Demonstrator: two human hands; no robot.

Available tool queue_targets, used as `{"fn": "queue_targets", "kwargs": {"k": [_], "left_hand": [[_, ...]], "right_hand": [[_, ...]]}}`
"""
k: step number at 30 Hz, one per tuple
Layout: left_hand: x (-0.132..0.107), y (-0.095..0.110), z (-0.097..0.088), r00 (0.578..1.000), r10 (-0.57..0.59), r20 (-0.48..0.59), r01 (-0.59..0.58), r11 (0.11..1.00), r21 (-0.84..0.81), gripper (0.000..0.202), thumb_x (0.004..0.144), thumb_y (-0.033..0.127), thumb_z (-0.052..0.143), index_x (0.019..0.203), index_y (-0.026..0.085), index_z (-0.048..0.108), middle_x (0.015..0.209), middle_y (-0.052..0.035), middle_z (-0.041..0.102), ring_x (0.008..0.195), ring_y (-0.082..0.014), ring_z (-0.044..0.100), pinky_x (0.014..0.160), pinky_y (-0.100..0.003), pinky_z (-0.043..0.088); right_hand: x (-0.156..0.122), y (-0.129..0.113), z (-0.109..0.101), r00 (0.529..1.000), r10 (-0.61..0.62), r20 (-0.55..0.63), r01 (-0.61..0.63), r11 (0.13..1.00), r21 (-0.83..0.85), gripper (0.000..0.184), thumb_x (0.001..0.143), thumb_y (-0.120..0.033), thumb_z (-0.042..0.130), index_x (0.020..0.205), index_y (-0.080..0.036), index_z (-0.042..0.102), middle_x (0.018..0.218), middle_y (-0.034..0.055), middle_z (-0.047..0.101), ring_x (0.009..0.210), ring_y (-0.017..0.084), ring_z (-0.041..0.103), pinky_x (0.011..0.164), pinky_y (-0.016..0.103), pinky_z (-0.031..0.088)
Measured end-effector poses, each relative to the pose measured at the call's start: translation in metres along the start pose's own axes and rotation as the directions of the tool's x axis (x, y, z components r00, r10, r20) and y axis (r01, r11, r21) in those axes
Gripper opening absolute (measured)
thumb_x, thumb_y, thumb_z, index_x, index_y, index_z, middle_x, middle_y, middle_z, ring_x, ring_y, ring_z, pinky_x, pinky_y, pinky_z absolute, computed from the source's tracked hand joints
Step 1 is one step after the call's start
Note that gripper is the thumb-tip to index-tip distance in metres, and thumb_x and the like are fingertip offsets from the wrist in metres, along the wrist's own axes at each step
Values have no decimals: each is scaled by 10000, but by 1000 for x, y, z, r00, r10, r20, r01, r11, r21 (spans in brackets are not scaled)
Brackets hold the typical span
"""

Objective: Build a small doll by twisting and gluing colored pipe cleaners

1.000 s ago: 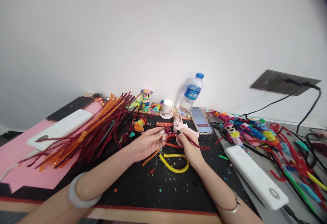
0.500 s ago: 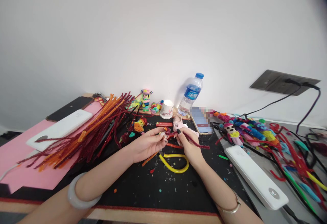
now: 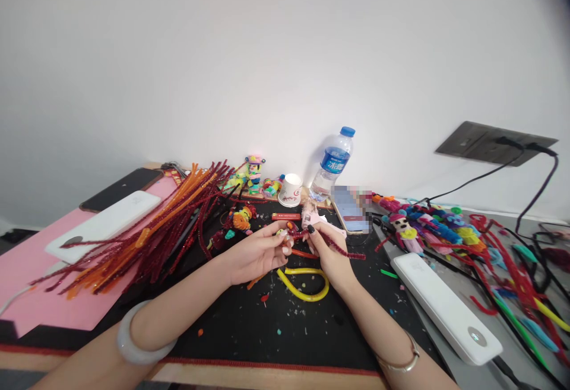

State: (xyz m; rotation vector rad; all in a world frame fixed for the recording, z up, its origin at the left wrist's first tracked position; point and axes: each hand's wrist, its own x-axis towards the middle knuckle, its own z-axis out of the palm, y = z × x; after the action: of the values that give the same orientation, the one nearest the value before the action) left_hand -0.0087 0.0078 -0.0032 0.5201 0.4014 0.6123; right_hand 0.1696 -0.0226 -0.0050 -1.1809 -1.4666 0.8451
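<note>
Against a white wall (image 3: 267, 51), above a black mat (image 3: 307, 342) on a desk (image 3: 267, 373): pinching a small red-and-orange piece (image 3: 291, 225) in the left hand's grip (image 3: 256, 252) and a glittery dark-red stem (image 3: 354, 255) in the right hand's grip (image 3: 333, 259), close together. With a curved yellow stem (image 3: 307, 300) just below, then open room with scraps (image 3: 279, 332) to the mat's red-stitched front edge (image 3: 267, 364). Bounded at left by heaped stems (image 3: 164, 247), at right by a white power bank (image 3: 445, 304). Hard to tell, with the piece mostly covered, whether joined to the stem. With tangled stems (image 3: 528, 280) cut off at right.

White characters on blue bottle label (image 3: 335, 160), possibly "冰露"; red print on paper cup (image 3: 290, 192) illegible.
</note>
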Motion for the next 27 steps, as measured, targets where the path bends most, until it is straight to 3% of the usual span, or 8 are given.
{"fn": "queue_targets", "kwargs": {"k": [4,9,14,21,27], "left_hand": [[0,1,1,1000,14,-24,-14,1000,-24,151,827,98,513,949,188,515,746,-9,491,608,-51,487,583,-162,402],[-3,2,2,996,-14,90,18,999,-42,188,840,77,474,995,173,519,687,5,448,562,-38,429,531,-142,337],[-7,3,2,983,-83,167,84,996,1,236,851,108,473,1050,232,494,624,27,412,526,-40,388,521,-144,294],[-8,4,0,967,-184,175,135,956,259,220,786,192,587,965,196,460,616,47,426,460,-29,329,477,-166,275],[-8,3,8,973,-217,80,124,782,610,298,738,238,611,956,164,421,529,62,504,398,-38,336,434,-187,311]], "right_hand": [[-1,3,2,998,45,49,-47,998,34,274,860,-374,485,698,-166,558,552,-32,433,505,95,374,475,230,282],[-2,4,3,992,77,100,-84,994,68,275,843,-407,503,702,-175,543,555,-37,432,504,94,370,474,225,291],[-3,-1,4,987,83,135,-90,995,40,278,830,-407,521,672,-179,523,542,-43,423,502,92,361,479,224,285],[-3,-5,3,966,120,227,-136,989,58,289,788,-437,565,662,-176,558,567,-31,459,504,92,376,474,226,296],[-7,-12,6,953,124,275,-157,983,100,318,793,-428,557,620,-164,524,561,-26,459,524,95,407,506,225,336]]}}
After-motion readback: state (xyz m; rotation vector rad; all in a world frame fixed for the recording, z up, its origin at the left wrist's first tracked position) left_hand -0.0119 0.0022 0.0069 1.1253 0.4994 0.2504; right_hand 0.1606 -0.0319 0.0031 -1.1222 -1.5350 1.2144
